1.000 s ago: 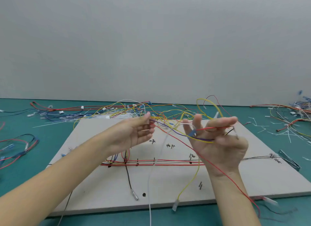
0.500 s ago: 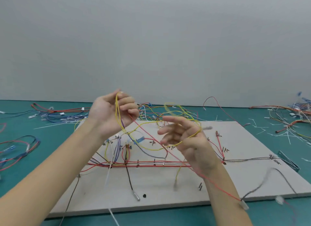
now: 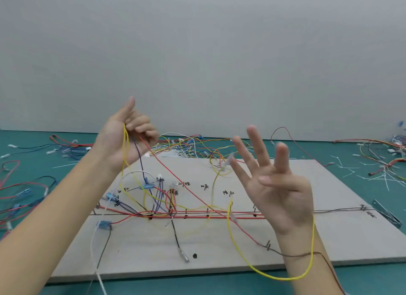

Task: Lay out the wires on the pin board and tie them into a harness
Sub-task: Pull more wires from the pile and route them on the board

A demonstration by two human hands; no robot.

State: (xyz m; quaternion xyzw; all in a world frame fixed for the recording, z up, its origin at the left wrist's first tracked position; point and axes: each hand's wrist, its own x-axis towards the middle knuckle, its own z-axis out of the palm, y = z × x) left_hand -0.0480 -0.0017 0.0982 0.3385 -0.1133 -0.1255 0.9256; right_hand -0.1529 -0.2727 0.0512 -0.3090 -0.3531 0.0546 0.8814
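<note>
Since a second ago the left hand (image 3: 129,138) has lifted, gripping thin yellow, red and purple wires (image 3: 125,149), while the right hand (image 3: 274,184) has released them, fingers spread, untangling above the pale wooden pin board (image 3: 329,228).

Two hands are up, the left hand (image 3: 129,138) and the right hand (image 3: 276,184), over one board (image 3: 329,206) carrying about four blue connectors (image 3: 146,187), with loose wires (image 3: 197,145) and white ties (image 3: 384,176) too many and tangled to count.

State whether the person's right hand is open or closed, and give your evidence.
Open: the right hand is raised, fingers spread and straight, gripping nothing; a yellow wire loops around its wrist.
</note>
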